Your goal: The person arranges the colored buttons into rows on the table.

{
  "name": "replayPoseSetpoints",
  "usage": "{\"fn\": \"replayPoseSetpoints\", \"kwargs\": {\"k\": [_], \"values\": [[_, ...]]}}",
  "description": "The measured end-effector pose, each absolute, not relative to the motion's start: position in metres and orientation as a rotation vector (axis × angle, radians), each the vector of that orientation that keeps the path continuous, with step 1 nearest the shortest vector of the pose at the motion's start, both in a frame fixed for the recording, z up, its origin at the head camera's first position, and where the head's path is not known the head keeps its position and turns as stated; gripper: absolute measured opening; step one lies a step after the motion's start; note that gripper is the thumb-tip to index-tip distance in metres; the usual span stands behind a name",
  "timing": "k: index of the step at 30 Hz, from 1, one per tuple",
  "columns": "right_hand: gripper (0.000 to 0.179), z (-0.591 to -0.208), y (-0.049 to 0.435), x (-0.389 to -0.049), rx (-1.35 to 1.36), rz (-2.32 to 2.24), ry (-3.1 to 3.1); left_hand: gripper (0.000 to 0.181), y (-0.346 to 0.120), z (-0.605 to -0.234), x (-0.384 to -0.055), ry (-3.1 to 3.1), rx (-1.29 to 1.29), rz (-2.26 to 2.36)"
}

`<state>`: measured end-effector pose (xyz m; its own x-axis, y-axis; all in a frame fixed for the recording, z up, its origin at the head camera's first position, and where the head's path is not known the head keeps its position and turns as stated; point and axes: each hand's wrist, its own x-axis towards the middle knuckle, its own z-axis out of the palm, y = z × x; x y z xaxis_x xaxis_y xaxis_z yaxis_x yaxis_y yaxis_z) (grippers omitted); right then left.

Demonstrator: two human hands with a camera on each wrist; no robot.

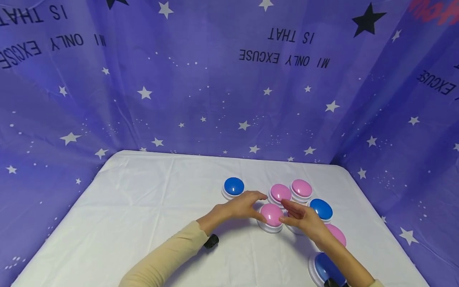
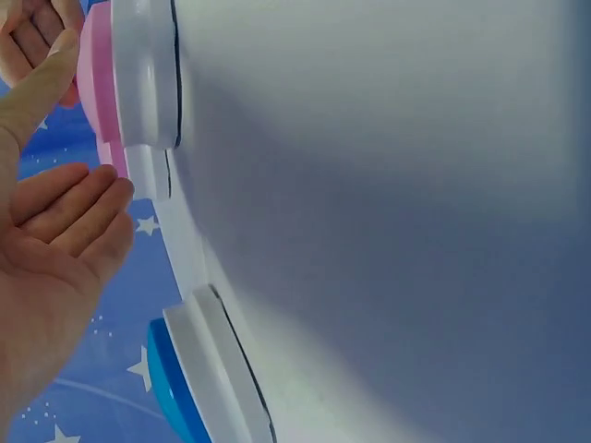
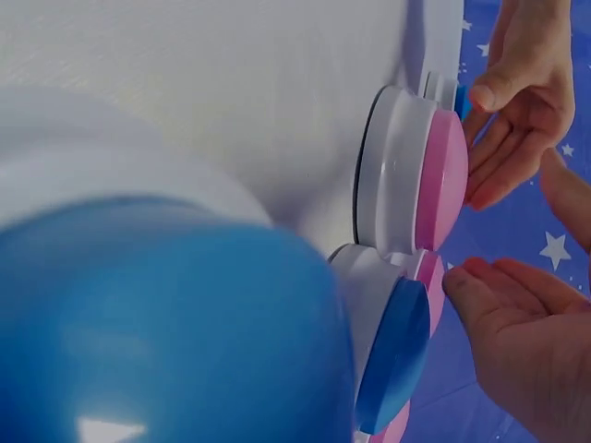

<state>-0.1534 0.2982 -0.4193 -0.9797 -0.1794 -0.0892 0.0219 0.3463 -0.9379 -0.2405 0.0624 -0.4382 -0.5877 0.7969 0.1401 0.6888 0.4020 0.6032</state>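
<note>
A pink push button [image 1: 271,215] with a white base sits on the white table, between my two hands. My left hand [image 1: 241,206] is at its left side, fingers spread and thumb by the dome's edge. From the right, my right hand [image 1: 305,219] reaches over with relaxed fingers, its thumb close to the same dome. Whether either thumb touches the dome, I cannot tell. Behind it stands another pink button [image 1: 281,193], near the right fingertips. One more button is mostly hidden under the right hand. In the right wrist view, both palms [image 3: 526,337] face the pink dome [image 3: 443,180].
A blue button [image 1: 234,186] stands apart, beyond my left hand. To the right are a pink button [image 1: 301,188], a blue one [image 1: 321,209], a pink one [image 1: 336,235] beside my forearm, and a near blue one [image 1: 328,269]. Starry purple cloth [image 1: 215,99] surrounds the table [image 1: 143,211].
</note>
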Motion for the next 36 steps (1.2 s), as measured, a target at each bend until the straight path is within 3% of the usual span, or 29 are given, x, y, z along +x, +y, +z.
{"fn": "replayPoseSetpoints", "kwargs": {"k": [13,27,36], "values": [[0.079,-0.434,0.273,-0.145,-0.103,-1.520,2.638,0.063,0.072,-0.453,-0.240,2.475,1.407,0.907],[0.071,-0.441,0.266,-0.144,-0.107,-1.198,2.956,0.065,0.070,-0.457,-0.242,2.486,1.470,0.883],[0.068,-0.448,0.268,-0.143,-0.182,-1.312,2.968,0.061,0.068,-0.458,-0.242,2.446,1.475,0.931]]}}
